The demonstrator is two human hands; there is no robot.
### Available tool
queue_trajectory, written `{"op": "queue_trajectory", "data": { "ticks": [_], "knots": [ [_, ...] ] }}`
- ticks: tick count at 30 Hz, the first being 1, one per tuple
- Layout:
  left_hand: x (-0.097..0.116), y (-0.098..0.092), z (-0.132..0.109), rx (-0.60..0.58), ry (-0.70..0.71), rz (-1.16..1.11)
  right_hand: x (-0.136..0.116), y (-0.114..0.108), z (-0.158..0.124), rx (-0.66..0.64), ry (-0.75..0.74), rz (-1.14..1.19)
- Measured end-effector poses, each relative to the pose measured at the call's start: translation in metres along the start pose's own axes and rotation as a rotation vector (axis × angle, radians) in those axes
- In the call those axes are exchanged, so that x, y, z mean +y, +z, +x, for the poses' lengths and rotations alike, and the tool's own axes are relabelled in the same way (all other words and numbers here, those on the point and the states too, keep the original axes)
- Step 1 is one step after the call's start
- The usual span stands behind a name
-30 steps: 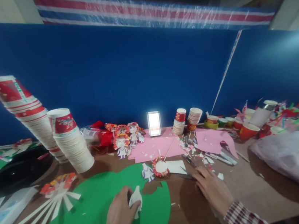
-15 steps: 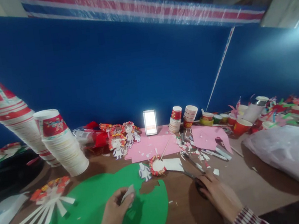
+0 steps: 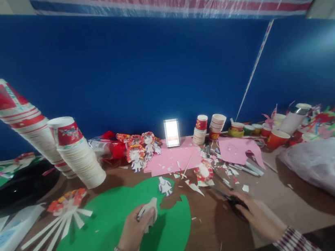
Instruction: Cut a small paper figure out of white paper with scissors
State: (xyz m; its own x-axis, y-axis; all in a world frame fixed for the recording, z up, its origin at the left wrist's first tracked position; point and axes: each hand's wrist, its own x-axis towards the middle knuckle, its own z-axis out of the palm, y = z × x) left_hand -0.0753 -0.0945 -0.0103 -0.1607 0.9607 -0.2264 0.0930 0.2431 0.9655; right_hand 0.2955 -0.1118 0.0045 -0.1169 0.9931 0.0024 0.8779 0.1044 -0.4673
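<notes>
My left hand (image 3: 139, 226) pinches a small white paper cutout (image 3: 148, 213) above the green sheet (image 3: 120, 238). My right hand (image 3: 253, 213) is closed around the black handles of a pair of scissors (image 3: 236, 206), whose blades point away and to the left, low over the brown table. Near the blade tips lies a red-and-white paper cup piece with a fringed rim (image 3: 203, 171), white scraps beside it. A white paper figure (image 3: 165, 186) rests on the far edge of the green sheet, beyond my left hand.
Tall stacks of paper cups (image 3: 81, 161) stand at the left, near a cut cup with splayed strips (image 3: 68, 212). Pink sheets (image 3: 172, 162), loose scraps and several decorated figures (image 3: 140, 149) lie at the back. A filled plastic bag (image 3: 322, 175) bulges on the right.
The fringed cup piece has shifted right and away, and the white strip beside it no longer lies flat there. The scissors in my right hand show more clearly. My left hand keeps the cutout.
</notes>
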Motion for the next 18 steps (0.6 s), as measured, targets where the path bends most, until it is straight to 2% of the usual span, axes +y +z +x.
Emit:
{"op": "queue_trajectory", "data": {
  "ticks": [5, 13, 18],
  "knots": [
    [-0.003, 0.003, 0.001, -0.009, -0.003, 0.017, 0.003, -0.011, -0.001, -0.036, 0.026, -0.141],
    [-0.009, 0.009, 0.004, 0.018, -0.010, -0.020, -0.011, -0.036, -0.013, -0.121, 0.042, -0.097],
    [-0.005, 0.006, 0.003, -0.054, -0.029, -0.036, -0.025, -0.049, -0.024, -0.222, 0.052, -0.165]
  ]
}}
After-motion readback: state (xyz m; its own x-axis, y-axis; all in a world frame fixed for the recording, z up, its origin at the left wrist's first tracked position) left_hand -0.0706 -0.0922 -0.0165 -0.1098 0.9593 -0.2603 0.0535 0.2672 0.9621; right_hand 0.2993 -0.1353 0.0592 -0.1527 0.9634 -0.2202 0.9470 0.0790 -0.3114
